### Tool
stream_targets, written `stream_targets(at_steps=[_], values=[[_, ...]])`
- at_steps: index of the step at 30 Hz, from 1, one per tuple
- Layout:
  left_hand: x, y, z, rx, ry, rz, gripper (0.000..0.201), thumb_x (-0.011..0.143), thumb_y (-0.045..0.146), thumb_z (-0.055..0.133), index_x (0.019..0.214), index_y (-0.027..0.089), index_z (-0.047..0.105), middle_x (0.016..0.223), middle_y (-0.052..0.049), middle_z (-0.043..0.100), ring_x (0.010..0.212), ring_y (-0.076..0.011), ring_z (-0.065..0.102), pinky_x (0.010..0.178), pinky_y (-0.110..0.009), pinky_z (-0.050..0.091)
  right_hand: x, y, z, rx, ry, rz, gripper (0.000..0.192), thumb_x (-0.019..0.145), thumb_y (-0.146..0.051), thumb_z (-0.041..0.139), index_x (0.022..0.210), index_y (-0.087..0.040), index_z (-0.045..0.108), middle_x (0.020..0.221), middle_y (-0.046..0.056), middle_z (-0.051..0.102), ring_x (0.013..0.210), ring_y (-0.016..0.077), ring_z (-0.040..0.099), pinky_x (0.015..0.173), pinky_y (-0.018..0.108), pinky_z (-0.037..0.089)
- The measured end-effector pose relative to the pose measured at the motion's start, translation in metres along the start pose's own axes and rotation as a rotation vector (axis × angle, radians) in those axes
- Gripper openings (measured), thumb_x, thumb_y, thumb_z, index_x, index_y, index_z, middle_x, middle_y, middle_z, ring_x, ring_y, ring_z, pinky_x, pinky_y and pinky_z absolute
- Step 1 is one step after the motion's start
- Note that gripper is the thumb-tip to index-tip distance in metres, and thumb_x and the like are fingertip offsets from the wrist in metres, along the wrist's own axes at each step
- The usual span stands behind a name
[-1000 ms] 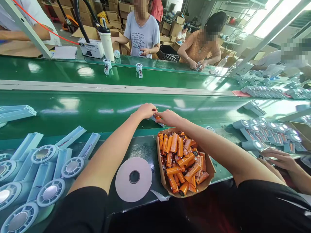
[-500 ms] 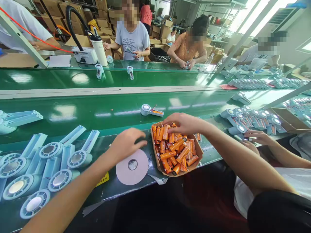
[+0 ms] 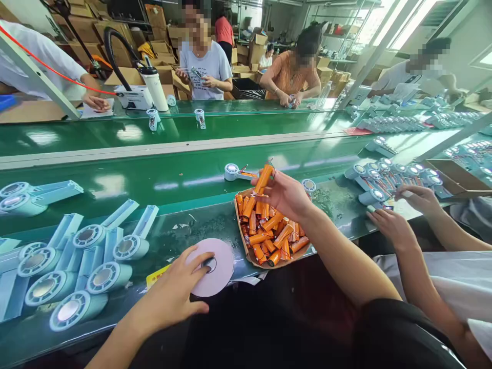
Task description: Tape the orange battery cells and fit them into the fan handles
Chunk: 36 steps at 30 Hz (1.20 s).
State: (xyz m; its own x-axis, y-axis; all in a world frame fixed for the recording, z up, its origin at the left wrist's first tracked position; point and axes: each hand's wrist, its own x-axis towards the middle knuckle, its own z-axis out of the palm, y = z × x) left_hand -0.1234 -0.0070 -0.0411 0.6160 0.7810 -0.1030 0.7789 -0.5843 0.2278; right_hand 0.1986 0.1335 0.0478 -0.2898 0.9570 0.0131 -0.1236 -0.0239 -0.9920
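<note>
Bright light comes from the window [image 3: 417, 23] at two o'clock; glare streaks the green conveyor belt [image 3: 184, 169], with a washed-out patch at nine. Six o'clock is nearly black. Wide-angle distortion stretches the edges; pixelation sits at eleven and one.

One head-worn camera, facing forward and down

It looks from above and behind the left hand [image 3: 172, 292] and right hand [image 3: 288, 196], close enough that both arms [image 3: 346, 253] enter from the lower edge. The left hand lies nearer to it than the right. Beyond the hands, the view runs across the green belt [image 3: 172, 171] to co-workers [image 3: 205, 64] and stacked cartons [image 3: 258, 50] well past them.
</note>
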Motion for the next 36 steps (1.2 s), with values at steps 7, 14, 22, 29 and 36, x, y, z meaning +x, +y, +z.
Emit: stream_targets(at_steps=[7, 14, 22, 29, 36], values=[[-0.018, -0.007, -0.018, 0.070, 0.422, 0.070, 0.058, 0.083, 0.028, 0.079, 0.139, 0.026, 0.066, 0.132, -0.011, 0.076, 0.135, -0.0398, 0.061, 0.110, -0.055, 0.059, -0.058, 0.012, 0.031, 0.323, -0.149, 0.182, 0.049, 0.090, -0.065, 0.070, 0.117, -0.025, 0.068, 0.090, 0.000, 0.060, 0.063, 0.0125, 0.054, 0.051, 0.024, 0.048], [-0.016, -0.015, -0.102, 0.347, 1.054, -0.144, 0.078, 0.083, 0.027, 0.084, 0.155, 0.035, 0.054, 0.122, -0.009, 0.075, 0.137, -0.0465, 0.056, 0.108, -0.070, 0.054, -0.068, 0.025, 0.048, 0.214, -0.328, 0.115, 0.034, 0.096, -0.042, 0.076, 0.125, -0.027, 0.068, 0.099, 0.000, 0.066, 0.071, 0.0109, 0.065, 0.063, 0.026, 0.060], [0.000, 0.014, -0.094, 0.343, 0.831, 0.019, 0.064, 0.086, 0.008, 0.072, 0.142, 0.039, 0.065, 0.116, -0.003, 0.078, 0.127, -0.0371, 0.060, 0.097, -0.056, 0.062, -0.063, 0.008, 0.039, -0.118, -0.105, -0.121, 0.047, 0.069, -0.053, 0.097, 0.107, -0.027, 0.085, 0.094, 0.003, 0.073, 0.083, 0.0203, 0.068, 0.075, 0.036, 0.063], [0.002, 0.022, -0.061, 0.334, 0.673, 0.058, 0.071, 0.084, 0.004, 0.069, 0.144, 0.041, 0.066, 0.117, -0.001, 0.079, 0.125, -0.0329, 0.057, 0.098, -0.045, 0.062, -0.064, -0.002, 0.031, -0.578, -0.005, -0.329, 0.043, 0.073, -0.061, 0.092, 0.102, -0.030, 0.088, 0.076, 0.002, 0.070, 0.068, 0.0195, 0.059, 0.061, 0.033, 0.053], [0.005, 0.030, -0.070, 0.431, 0.674, 0.022, 0.064, 0.090, 0.009, 0.066, 0.147, 0.039, 0.062, 0.115, -0.001, 0.080, 0.103, -0.0269, 0.066, 0.092, -0.043, 0.058, -0.067, 0.018, 0.038, -0.257, -0.116, -0.143, 0.051, 0.073, -0.045, 0.096, 0.120, -0.030, 0.082, 0.093, 0.002, 0.080, 0.084, 0.0245, 0.075, 0.085, 0.043, 0.067]])
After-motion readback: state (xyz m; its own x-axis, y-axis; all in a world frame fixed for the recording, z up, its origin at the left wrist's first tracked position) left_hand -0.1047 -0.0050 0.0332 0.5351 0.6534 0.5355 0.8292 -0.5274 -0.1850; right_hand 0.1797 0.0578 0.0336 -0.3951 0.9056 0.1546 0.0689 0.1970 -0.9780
